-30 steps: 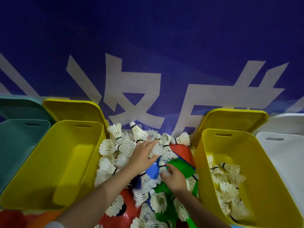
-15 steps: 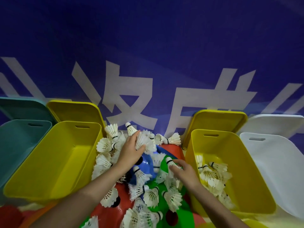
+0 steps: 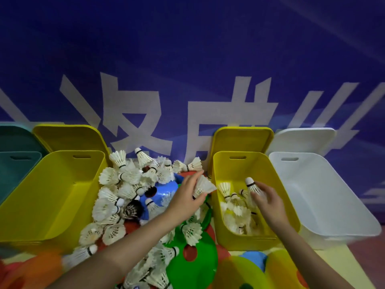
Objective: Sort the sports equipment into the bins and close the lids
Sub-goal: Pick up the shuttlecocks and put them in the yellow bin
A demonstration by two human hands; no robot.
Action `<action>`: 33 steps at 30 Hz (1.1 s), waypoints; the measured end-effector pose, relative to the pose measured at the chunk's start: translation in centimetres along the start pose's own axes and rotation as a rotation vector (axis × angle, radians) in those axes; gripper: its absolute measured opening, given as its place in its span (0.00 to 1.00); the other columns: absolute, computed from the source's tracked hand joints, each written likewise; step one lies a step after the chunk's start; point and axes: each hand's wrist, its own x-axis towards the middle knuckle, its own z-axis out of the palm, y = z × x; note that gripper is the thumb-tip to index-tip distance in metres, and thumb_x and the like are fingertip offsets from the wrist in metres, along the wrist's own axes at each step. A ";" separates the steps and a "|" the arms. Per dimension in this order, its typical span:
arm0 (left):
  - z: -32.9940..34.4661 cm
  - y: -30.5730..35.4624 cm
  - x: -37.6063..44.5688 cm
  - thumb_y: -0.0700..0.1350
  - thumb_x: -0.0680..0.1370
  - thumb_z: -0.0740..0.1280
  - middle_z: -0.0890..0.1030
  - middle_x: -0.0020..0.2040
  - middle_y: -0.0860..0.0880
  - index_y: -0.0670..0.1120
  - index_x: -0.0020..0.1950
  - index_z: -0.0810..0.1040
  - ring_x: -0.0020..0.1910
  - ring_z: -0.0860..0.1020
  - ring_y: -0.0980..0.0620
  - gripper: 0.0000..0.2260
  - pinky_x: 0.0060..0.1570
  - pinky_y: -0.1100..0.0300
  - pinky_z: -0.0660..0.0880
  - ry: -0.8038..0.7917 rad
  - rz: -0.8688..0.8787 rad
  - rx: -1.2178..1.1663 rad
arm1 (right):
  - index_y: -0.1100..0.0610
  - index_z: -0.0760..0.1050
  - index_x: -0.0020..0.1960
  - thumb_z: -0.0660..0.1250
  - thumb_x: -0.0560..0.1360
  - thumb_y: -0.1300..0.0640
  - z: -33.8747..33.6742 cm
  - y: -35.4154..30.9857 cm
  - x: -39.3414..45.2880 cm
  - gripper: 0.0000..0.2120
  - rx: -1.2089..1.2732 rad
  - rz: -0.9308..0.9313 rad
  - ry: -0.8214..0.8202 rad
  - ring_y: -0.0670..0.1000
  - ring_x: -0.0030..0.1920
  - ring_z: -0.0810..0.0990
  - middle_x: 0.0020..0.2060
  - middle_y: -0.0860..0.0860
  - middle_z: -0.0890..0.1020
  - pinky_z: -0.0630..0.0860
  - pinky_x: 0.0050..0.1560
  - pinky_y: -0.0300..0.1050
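A heap of white feather shuttlecocks (image 3: 127,184) lies on coloured flat cones between two yellow bins. My left hand (image 3: 187,195) holds one shuttlecock (image 3: 203,185) just left of the right yellow bin (image 3: 289,205). My right hand (image 3: 268,200) is inside that bin, its fingers around an upright shuttlecock (image 3: 252,185) with its cork tip up. Several shuttlecocks (image 3: 237,213) lie on the bin's floor. The left yellow bin (image 3: 52,205) holds nothing that I can see.
A teal bin (image 3: 14,172) stands at the far left and a white bin (image 3: 325,201) at the far right. All lids lean open against the blue wall. Green (image 3: 193,265), red, blue (image 3: 164,189) and yellow flat cones cover the floor in front.
Both hands have left the heap and moved right, each carrying a shuttlecock. The right hand now reaches into the right yellow bin; the left hand nears its left wall.
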 end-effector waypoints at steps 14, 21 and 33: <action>12.2 1.8 7.8 0.49 0.78 0.66 0.67 0.71 0.45 0.51 0.78 0.52 0.67 0.70 0.46 0.33 0.58 0.55 0.70 -0.306 -0.087 0.319 | 0.56 0.75 0.63 0.68 0.73 0.54 -3.6 6.8 0.6 0.18 -0.507 -0.123 -0.101 0.57 0.55 0.77 0.54 0.54 0.79 0.74 0.50 0.47; 16.4 -1.4 11.4 0.44 0.78 0.63 0.70 0.70 0.45 0.50 0.77 0.56 0.66 0.71 0.44 0.29 0.58 0.53 0.72 -0.531 -0.223 0.627 | 0.54 0.75 0.61 0.65 0.71 0.52 -3.5 7.8 1.0 0.19 -0.534 -0.200 -0.106 0.55 0.51 0.77 0.52 0.51 0.80 0.74 0.48 0.46; 18.5 -3.3 11.1 0.54 0.82 0.54 0.62 0.73 0.44 0.55 0.75 0.61 0.72 0.59 0.44 0.21 0.66 0.48 0.67 -0.795 -0.179 0.886 | 0.52 0.78 0.57 0.61 0.71 0.48 -3.4 8.1 1.3 0.18 -0.534 -0.240 -0.119 0.51 0.46 0.79 0.46 0.47 0.81 0.76 0.44 0.44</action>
